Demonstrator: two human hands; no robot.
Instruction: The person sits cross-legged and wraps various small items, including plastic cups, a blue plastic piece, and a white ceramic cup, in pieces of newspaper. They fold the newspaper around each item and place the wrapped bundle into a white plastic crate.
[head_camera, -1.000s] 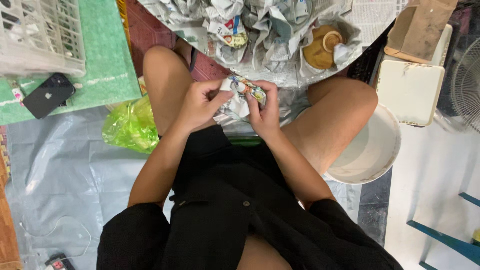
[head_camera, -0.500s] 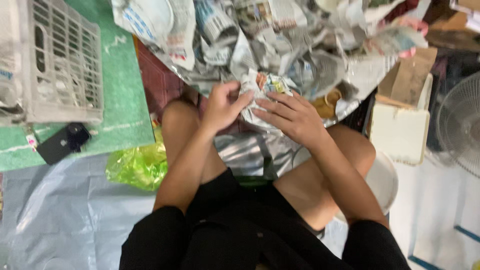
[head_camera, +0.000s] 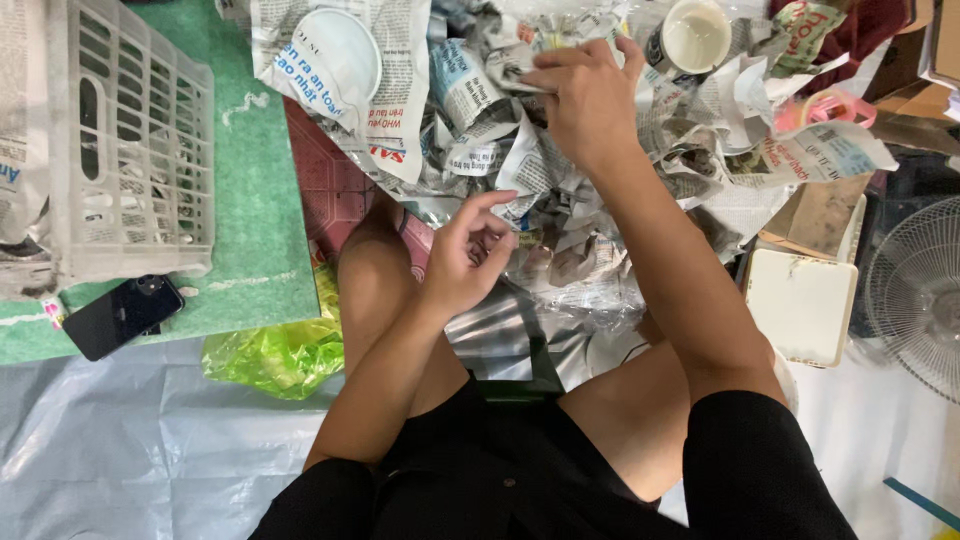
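Note:
My right hand (head_camera: 585, 100) reaches forward over a heap of crumpled newspaper (head_camera: 480, 150). Its fingers are curled down on a newspaper-wrapped bundle (head_camera: 520, 68) at the top of the heap. My left hand (head_camera: 468, 258) hovers lower, above my left knee, fingers loosely bent and holding nothing. It sits just short of the heap's near edge. I am sitting on the floor, with my bare knees on either side of a silvery plastic sheet (head_camera: 500, 335).
A white slatted plastic basket (head_camera: 130, 150) stands on a green mat (head_camera: 260, 200) at the left, beside a black phone (head_camera: 120, 315). A green plastic bag (head_camera: 280, 350) lies by my left knee. In the paper sit a white bowl (head_camera: 335, 55) and a white cup (head_camera: 695, 35). At the right are a white square lid (head_camera: 800, 305) and a fan (head_camera: 915, 290).
Both hands held the wrapped bundle over my lap. Now my right hand has carried it forward onto the paper heap, and my left hand has let go and stayed back.

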